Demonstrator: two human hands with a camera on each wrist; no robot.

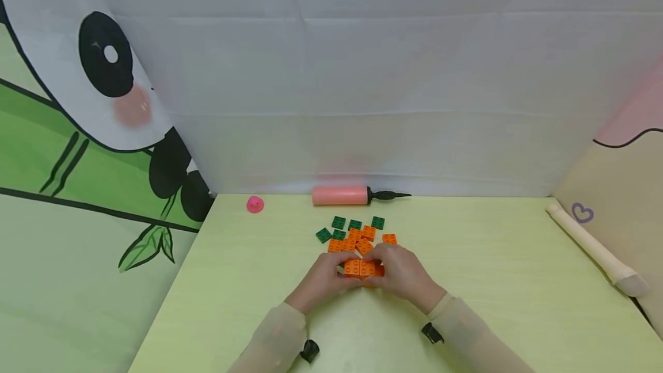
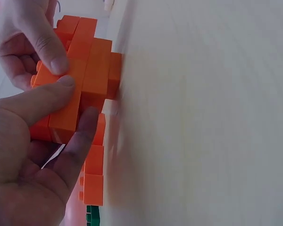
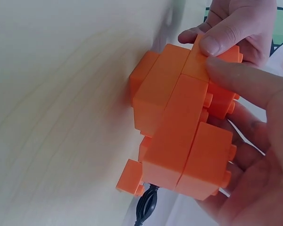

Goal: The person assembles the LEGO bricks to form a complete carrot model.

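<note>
In the head view, my left hand (image 1: 326, 277) and right hand (image 1: 405, 272) meet at the front middle of the table around a stack of orange toy bricks (image 1: 359, 268). From the left wrist, the stack (image 2: 96, 68) shows several stepped layers, with the left thumb pressed on its near face and fingers round the lower side. The right hand (image 3: 262, 113) holds the other end in the right wrist view, its thumb on an upper orange brick (image 3: 195, 63). Both thumb tips sit close together. The stack's lowest layer is right at the tabletop.
Just beyond the hands lie loose orange bricks (image 1: 369, 233) and several green bricks (image 1: 339, 222). A pink hand pump (image 1: 339, 195) with a black nozzle lies along the back edge, a small pink toy (image 1: 255, 204) to its left. One cream roll (image 1: 585, 243) lies along the right edge.
</note>
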